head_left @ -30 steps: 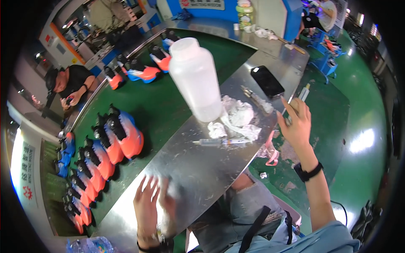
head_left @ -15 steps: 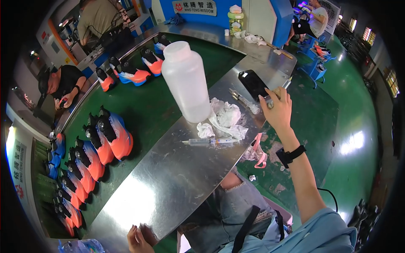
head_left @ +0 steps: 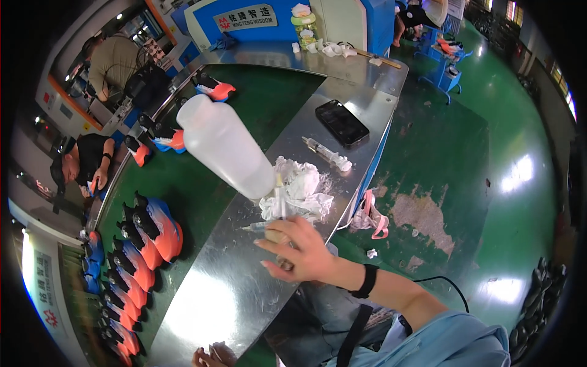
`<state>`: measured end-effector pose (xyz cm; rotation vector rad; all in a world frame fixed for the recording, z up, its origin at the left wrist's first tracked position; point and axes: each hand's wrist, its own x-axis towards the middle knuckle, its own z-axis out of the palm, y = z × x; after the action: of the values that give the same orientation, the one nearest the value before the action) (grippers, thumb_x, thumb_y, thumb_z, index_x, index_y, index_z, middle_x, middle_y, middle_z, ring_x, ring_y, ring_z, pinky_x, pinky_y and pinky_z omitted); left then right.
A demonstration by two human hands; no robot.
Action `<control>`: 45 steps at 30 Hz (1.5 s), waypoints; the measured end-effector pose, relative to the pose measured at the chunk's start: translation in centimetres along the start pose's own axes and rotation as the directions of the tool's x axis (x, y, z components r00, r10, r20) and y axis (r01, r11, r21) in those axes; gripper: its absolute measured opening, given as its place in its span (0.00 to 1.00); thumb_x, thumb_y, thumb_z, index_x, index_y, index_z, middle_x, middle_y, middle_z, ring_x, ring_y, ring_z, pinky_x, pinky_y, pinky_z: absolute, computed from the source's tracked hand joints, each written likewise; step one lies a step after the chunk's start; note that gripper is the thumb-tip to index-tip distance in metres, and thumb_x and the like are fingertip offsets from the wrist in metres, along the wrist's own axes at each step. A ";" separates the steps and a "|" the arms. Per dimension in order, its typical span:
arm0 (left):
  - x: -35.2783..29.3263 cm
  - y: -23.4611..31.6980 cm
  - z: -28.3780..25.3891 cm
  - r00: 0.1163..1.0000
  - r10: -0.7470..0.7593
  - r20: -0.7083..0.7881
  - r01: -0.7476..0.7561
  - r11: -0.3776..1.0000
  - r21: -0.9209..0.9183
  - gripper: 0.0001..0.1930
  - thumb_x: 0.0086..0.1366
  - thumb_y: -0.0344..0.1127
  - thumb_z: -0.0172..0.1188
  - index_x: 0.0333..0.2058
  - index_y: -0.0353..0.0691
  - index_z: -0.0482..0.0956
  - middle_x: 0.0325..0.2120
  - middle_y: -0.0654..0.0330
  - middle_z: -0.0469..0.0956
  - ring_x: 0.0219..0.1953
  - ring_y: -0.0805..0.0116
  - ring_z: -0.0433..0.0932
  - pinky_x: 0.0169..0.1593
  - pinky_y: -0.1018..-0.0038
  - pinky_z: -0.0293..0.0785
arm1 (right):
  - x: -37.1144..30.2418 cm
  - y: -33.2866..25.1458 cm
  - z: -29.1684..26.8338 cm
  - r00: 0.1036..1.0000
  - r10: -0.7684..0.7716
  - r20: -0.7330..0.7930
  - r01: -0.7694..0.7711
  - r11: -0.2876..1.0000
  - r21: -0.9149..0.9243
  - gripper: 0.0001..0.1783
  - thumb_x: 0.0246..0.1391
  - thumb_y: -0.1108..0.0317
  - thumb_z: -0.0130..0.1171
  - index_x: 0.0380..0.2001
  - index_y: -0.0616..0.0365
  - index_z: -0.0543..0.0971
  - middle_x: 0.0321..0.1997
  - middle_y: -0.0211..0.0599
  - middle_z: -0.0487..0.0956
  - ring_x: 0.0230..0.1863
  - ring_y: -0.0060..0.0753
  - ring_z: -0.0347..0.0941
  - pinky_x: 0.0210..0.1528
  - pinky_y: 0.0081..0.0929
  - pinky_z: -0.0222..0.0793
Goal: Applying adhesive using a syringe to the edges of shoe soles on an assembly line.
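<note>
Shoes (head_left: 162, 235), orange and blue, line up far left of my right hand (head_left: 306, 252); the left hand (head_left: 214, 355) sits low at the view's edge, and I can't tell whether it holds anything. White bottle (head_left: 226, 147) next, just beyond the grip's left. Now the grip itself, closed around a syringe (head_left: 280, 199) before crumpled wipes (head_left: 304, 180): I'd call this a carrying step, calling next for steady fingers, tip clear of that bottle. Pale barrel, yellowish tip pointing away. Farther right, a phone (head_left: 342, 122).
</note>
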<state>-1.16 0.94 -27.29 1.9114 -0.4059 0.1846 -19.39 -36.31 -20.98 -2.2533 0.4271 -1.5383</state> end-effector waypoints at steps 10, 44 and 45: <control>1.3 0.4 0.2 0.998 0.035 -0.059 -0.019 0.969 0.246 0.06 0.59 0.30 0.58 0.33 0.33 0.77 0.16 0.56 0.75 0.12 0.75 0.68 0.14 0.83 0.65 | -1.0 1.4 0.3 0.974 0.016 0.227 -0.020 1.000 0.014 0.15 0.41 0.62 0.60 0.34 0.56 0.75 0.47 0.37 0.66 0.42 0.38 0.64 0.44 0.31 0.65; 1.4 6.6 3.8 0.986 -0.011 -0.166 0.071 0.928 0.366 0.07 0.56 0.33 0.63 0.30 0.38 0.75 0.20 0.66 0.74 0.20 0.80 0.66 0.25 0.81 0.65 | 0.6 0.3 1.2 0.969 0.075 0.234 -0.061 0.996 -0.066 0.11 0.31 0.70 0.63 0.25 0.52 0.78 0.43 0.36 0.72 0.37 0.42 0.70 0.37 0.34 0.71; 1.3 6.6 3.5 0.988 -0.007 -0.156 0.064 0.928 0.368 0.08 0.56 0.34 0.63 0.32 0.39 0.74 0.20 0.64 0.75 0.19 0.78 0.68 0.24 0.80 0.66 | 0.5 0.1 1.3 0.966 0.085 0.244 -0.067 0.994 -0.081 0.11 0.30 0.71 0.62 0.25 0.52 0.78 0.43 0.37 0.72 0.37 0.43 0.70 0.37 0.34 0.71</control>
<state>-2.63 -4.69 -22.38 2.2578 -0.2434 0.4053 -17.97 -36.45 -21.08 -2.4149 0.4967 -1.2024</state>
